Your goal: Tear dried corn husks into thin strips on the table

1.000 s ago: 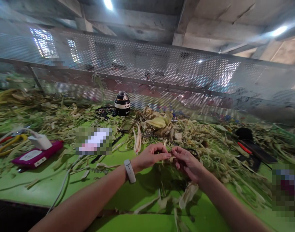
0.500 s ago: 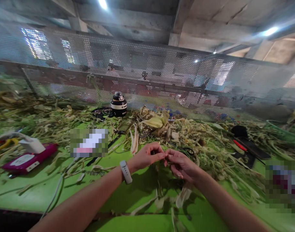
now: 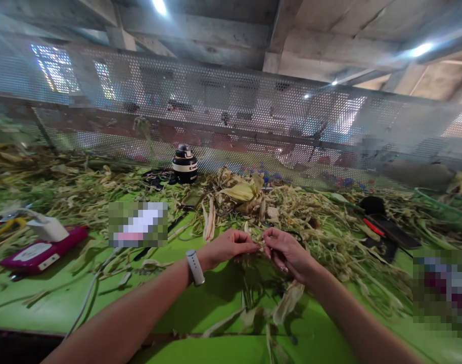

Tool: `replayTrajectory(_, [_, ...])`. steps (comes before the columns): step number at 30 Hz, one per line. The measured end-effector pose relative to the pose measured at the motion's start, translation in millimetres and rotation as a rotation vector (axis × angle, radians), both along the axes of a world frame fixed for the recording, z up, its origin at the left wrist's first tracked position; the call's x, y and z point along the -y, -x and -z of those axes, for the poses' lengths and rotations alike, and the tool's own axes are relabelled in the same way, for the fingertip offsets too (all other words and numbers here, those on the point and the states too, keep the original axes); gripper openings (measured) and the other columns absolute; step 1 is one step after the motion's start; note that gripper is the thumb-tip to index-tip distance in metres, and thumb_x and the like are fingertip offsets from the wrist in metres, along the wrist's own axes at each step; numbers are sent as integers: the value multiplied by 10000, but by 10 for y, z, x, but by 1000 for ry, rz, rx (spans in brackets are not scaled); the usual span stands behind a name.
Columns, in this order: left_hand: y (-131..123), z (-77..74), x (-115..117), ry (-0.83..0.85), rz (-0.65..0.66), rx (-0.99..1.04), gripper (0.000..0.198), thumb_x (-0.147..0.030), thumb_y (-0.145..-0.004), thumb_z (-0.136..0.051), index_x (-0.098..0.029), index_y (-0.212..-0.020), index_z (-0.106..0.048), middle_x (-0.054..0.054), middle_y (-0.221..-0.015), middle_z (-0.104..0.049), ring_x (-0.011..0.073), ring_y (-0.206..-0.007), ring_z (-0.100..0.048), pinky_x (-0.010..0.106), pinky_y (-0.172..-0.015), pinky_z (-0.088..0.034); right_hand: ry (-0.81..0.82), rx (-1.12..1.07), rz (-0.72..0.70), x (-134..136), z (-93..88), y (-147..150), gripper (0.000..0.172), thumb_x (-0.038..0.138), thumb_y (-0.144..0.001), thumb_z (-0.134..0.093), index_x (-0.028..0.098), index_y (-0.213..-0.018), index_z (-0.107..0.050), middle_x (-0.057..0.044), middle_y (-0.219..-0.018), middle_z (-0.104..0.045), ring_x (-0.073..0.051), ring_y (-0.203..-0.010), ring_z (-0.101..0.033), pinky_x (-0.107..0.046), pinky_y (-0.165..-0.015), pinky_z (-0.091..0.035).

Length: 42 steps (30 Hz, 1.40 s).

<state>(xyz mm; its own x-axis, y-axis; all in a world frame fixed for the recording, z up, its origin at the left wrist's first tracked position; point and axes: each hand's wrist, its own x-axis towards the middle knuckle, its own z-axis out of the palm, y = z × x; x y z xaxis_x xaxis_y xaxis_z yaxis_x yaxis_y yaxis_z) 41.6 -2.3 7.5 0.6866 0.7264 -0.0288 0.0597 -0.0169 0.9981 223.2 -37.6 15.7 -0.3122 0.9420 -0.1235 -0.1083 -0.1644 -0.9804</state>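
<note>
Above the green tabletop (image 3: 212,283), my left hand (image 3: 229,247) pinches thumb and forefinger together at its fingertips. My right hand (image 3: 289,253) faces it, a small gap away, also in a pinch. Between the fingertips shows a small pale-green plant strip (image 3: 261,243), partly hidden by the fingers. Below hang or lie withered leaf strips (image 3: 289,302); whether they join the pinched piece is unclear. A white-banded watch (image 3: 195,267) is on my left wrist. Just beyond the hands rests a heap of dried plant pieces with a broad yellowish leaf (image 3: 240,192) on top.
A black bottle (image 3: 184,164) stands at the back before a perforated metal screen (image 3: 231,116). To the left lie a magenta power strip (image 3: 45,253) with a white plug (image 3: 49,228) and a cable. A black object with a red part (image 3: 374,227) lies right, near a green basket (image 3: 443,207).
My fingertips have drawn slightly apart, and the pale-green piece between them shows more. The right hand has risen a little; the view has shifted slightly.
</note>
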Motion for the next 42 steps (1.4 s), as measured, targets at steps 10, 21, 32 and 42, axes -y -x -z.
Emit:
replayTrajectory(10, [-1,40,-45,284,69,20,392,-482,-556,-734,-121,-582,-584,-46,-490,-514,36,-387,-372,203,-397,-220,-372,399,-193,53,-25,-34,182,356,-790,-593,178,-769,-561,27,-623,-576,-68,-484,-475,-174,-449,-378])
replayTrajectory(21, [-20,-26,-24,565,104,162,292,-331,-566,-762,-107,-576,-574,-59,-496,-485,-1,-370,-295,183,-387,-138,-738,669,-306,91,-164,-114,138,294,-787,-608,194,-753,-698,-17,-680,-629,-130,-640,-553,-233,-604,-418])
replayTrajectory(32, [-60,22,42,519,-24,133,272,-286,-502,-792,-121,-625,-614,-70,-439,-470,21,-370,-329,188,-385,-170,-856,721,-294,70,-130,-106,129,259,-796,-601,196,-773,-712,-37,-692,-639,-143,-663,-580,-247,-621,-432])
replayTrajectory(42, [-77,-5,46,511,-109,136,229,-227,-506,-764,-128,-649,-616,-69,-452,-503,27,-395,-383,162,-402,-248,-888,723,-236,79,-134,-88,118,206,-795,-585,173,-767,-695,-38,-700,-655,-133,-663,-583,-232,-628,-437])
